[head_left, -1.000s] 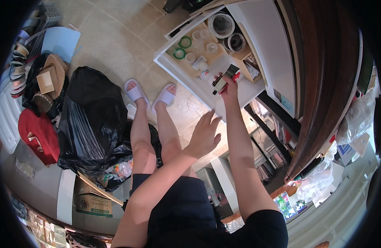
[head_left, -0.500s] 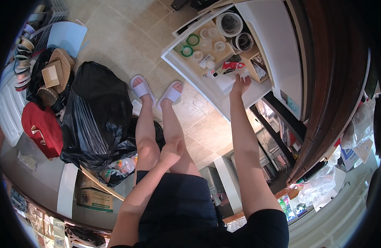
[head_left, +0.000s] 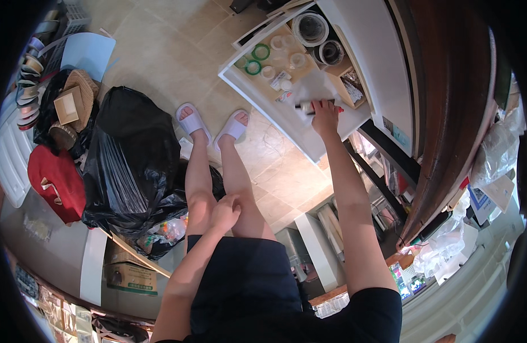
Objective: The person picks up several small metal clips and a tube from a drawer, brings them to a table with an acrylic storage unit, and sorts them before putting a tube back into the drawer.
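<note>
My right hand point(head_left: 326, 118) is inside the open white drawer point(head_left: 308, 150), its fingers closed over a small tube-like thing point(head_left: 306, 107) with a dark end, a pale body and red parts. The fingers cover much of it, so its exact kind is hidden. Just beyond lie a small white jar point(head_left: 285, 85) and a white labelled packet point(head_left: 279, 79). My left hand point(head_left: 224, 213) rests over my knees, holding nothing, its fingers loosely bent.
Rolls of clear tape point(head_left: 297, 60), green rings point(head_left: 261, 51) and large black-and-white rolls point(head_left: 310, 30) fill the drawer's far part. A black bag point(head_left: 132, 154) stands left of my legs, beside a red cloth item point(head_left: 56, 183) and baskets point(head_left: 80, 97).
My right hand has lowered onto the red and pale things in the drawer and closed on them. My left hand has slid left, off the right knee.
</note>
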